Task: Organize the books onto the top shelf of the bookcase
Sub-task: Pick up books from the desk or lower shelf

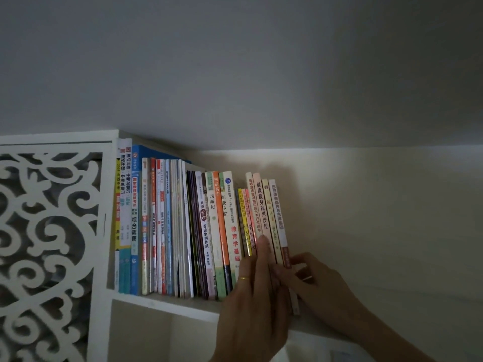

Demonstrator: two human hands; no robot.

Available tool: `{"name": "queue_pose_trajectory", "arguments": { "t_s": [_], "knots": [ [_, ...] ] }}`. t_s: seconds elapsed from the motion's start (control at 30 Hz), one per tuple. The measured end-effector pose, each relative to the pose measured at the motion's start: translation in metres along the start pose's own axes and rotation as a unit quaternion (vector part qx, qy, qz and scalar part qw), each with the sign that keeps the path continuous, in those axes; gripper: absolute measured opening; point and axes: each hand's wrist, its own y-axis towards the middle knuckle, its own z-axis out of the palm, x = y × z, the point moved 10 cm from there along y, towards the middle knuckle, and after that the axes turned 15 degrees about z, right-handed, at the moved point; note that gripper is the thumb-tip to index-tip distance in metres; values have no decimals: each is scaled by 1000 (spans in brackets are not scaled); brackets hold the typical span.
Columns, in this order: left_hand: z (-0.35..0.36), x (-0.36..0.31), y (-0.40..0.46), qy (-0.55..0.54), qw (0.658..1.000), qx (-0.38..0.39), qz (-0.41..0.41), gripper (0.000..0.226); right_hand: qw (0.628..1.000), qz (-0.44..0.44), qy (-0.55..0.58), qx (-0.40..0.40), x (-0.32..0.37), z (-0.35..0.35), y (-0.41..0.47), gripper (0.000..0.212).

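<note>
A row of several books point(180, 226) stands upright on the top shelf point(167, 303) of a white bookcase. The rightmost few books point(266, 207) lean slightly to the right. My left hand point(254, 296), with a gold ring, lies flat with straight fingers against the spines of these rightmost books. My right hand point(320, 282) is at the right end of the row, its fingers curled round the lower edge of the last book point(277, 215). The lower parts of these books are hidden behind my hands.
A white carved scrollwork panel point(49, 244) forms the bookcase's left side. A lower compartment point(162, 335) opens under the shelf. The pale wall point(379, 218) continues to the right of the books, with the ceiling above.
</note>
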Motion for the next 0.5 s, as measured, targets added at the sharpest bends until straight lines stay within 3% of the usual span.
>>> {"name": "queue_pose_trajectory", "arguments": {
  "t_s": [0.13,0.23,0.37,0.5],
  "knots": [
    [28,-11,-18,116,987,103,47,53,999,-16,-34,-12,14,-2,-12,76],
    [44,3,-29,74,985,158,8,52,987,-71,-134,-44,32,3,-23,79],
    [28,15,-18,-1,993,91,-75,69,973,-109,-187,-74,45,3,-31,80],
    [19,14,-14,-20,993,72,-94,88,967,-112,-216,-77,49,5,-38,72]
  ]
}}
